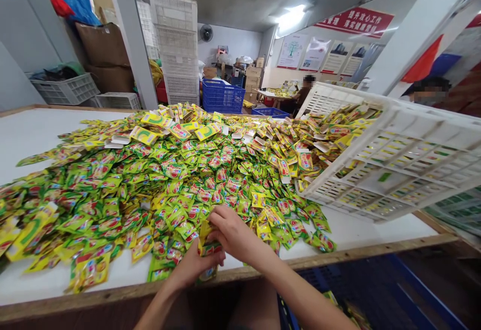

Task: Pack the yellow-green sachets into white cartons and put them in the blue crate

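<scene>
Near the table's front edge, my left hand [199,265] is closed around a small yellow package [204,231], its thumb stretched below my right hand. Bent over the same package from the right, my right hand [232,231] has its fingers curled onto it and hides much of it. Whether the package is a box or a bag I cannot tell. Green candy packets [210,250] show between and under the hands. A broad heap of green and yellow packets [221,175] with a red fruit print surrounds them. Flat yellow boxes [145,134], some with white flaps open, lie on top of the heap.
A white plastic crate [379,170] lies tipped on the right, yellow boxes spilling from it onto the white table [353,227]. Below the wooden edge [409,244] stands a blue crate [398,290]. Stacked white crates [176,44] rise behind. Two people are farther back.
</scene>
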A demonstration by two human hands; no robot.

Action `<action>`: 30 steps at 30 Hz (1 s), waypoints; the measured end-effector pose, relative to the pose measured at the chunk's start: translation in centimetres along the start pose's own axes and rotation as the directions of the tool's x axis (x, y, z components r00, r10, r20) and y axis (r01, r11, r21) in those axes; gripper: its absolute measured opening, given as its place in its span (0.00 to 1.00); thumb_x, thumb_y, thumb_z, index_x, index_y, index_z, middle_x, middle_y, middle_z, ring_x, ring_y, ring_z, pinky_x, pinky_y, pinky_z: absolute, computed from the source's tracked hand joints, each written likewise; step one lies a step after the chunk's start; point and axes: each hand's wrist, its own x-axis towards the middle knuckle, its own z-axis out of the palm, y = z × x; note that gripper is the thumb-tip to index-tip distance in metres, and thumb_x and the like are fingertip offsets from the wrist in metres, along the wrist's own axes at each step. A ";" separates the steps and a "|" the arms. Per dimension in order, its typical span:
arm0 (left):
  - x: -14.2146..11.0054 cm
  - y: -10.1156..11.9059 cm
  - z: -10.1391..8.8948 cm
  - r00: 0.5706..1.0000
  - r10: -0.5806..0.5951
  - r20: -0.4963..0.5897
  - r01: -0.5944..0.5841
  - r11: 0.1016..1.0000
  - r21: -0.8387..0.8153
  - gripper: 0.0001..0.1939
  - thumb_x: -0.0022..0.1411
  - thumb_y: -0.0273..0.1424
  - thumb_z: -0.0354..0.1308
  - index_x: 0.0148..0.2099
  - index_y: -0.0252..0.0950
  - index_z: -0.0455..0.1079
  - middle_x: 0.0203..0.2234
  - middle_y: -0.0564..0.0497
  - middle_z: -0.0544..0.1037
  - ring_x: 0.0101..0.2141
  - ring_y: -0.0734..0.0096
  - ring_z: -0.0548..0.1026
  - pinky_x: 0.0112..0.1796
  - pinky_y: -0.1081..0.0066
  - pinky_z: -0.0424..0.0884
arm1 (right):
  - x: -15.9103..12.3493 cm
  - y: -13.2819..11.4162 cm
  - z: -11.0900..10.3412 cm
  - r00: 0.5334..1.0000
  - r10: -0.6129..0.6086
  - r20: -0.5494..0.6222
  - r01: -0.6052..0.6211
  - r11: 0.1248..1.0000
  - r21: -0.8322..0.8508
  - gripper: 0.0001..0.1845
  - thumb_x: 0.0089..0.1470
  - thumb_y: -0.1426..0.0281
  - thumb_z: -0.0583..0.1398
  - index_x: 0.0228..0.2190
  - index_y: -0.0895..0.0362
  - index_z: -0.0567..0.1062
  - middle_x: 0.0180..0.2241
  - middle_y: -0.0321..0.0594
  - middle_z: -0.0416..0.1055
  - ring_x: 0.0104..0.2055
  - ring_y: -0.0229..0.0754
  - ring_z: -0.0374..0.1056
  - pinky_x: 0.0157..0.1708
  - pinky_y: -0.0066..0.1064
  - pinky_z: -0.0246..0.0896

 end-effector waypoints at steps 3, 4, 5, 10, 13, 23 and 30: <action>0.1 -0.2 -0.2 1.000 0.013 0.013 -0.012 1.000 -0.016 0.14 0.46 0.36 0.66 0.29 0.33 0.69 0.20 0.51 0.74 0.24 0.70 0.71 0.29 0.71 0.66 | -0.3 0.1 0.5 1.000 0.021 -0.024 -0.022 0.999 -0.033 0.10 0.51 0.76 0.59 0.37 0.57 0.66 0.36 0.39 0.68 0.39 0.41 0.60 0.42 0.32 0.52; 0.1 -0.3 -0.2 1.000 0.017 0.017 -0.016 1.000 -0.021 0.14 0.47 0.36 0.66 0.29 0.33 0.69 0.20 0.51 0.75 0.24 0.70 0.71 0.29 0.71 0.66 | -0.4 0.1 0.6 0.999 0.026 -0.028 -0.027 0.999 -0.041 0.11 0.52 0.75 0.60 0.38 0.57 0.66 0.36 0.39 0.68 0.39 0.41 0.61 0.42 0.32 0.52; 0.1 -0.3 -0.2 1.000 0.018 0.019 -0.018 0.999 -0.028 0.14 0.47 0.36 0.66 0.29 0.33 0.68 0.20 0.51 0.75 0.24 0.70 0.71 0.29 0.71 0.66 | -0.5 0.1 0.7 0.999 0.029 -0.034 -0.031 0.998 -0.052 0.12 0.52 0.75 0.60 0.39 0.56 0.65 0.36 0.39 0.69 0.39 0.41 0.61 0.42 0.32 0.51; 0.2 -0.6 -0.3 1.000 -0.001 -0.007 0.001 1.000 -0.027 0.14 0.46 0.36 0.67 0.30 0.33 0.68 0.20 0.51 0.75 0.24 0.70 0.72 0.29 0.71 0.67 | -0.5 -0.2 0.2 0.999 0.025 -0.032 -0.030 0.986 -0.166 0.11 0.51 0.71 0.62 0.35 0.55 0.66 0.37 0.40 0.68 0.41 0.44 0.60 0.42 0.34 0.50; 0.2 -0.5 -0.4 1.000 0.008 -0.013 -0.008 1.000 -0.027 0.15 0.46 0.36 0.67 0.31 0.33 0.68 0.21 0.51 0.76 0.24 0.69 0.72 0.29 0.70 0.67 | -0.4 -0.3 0.0 1.000 0.017 -0.027 -0.022 0.977 -0.211 0.10 0.50 0.70 0.63 0.34 0.55 0.66 0.37 0.40 0.68 0.41 0.44 0.60 0.43 0.35 0.50; 0.0 -0.2 -0.2 1.000 0.012 -0.019 -0.012 1.000 0.007 0.13 0.46 0.36 0.67 0.30 0.32 0.70 0.21 0.50 0.76 0.25 0.67 0.73 0.31 0.69 0.68 | -0.7 0.0 -0.6 1.000 -0.007 -0.006 0.005 0.946 -0.323 0.06 0.51 0.76 0.59 0.33 0.56 0.66 0.35 0.41 0.66 0.40 0.45 0.58 0.44 0.37 0.48; -0.1 0.1 -0.2 0.999 0.033 -0.027 -0.032 0.999 0.044 0.15 0.44 0.35 0.68 0.32 0.33 0.71 0.22 0.52 0.76 0.27 0.67 0.72 0.32 0.70 0.68 | -0.6 -0.5 0.8 0.998 -0.042 0.038 0.052 0.955 -0.292 0.09 0.49 0.74 0.61 0.33 0.56 0.67 0.35 0.41 0.66 0.38 0.45 0.58 0.41 0.35 0.48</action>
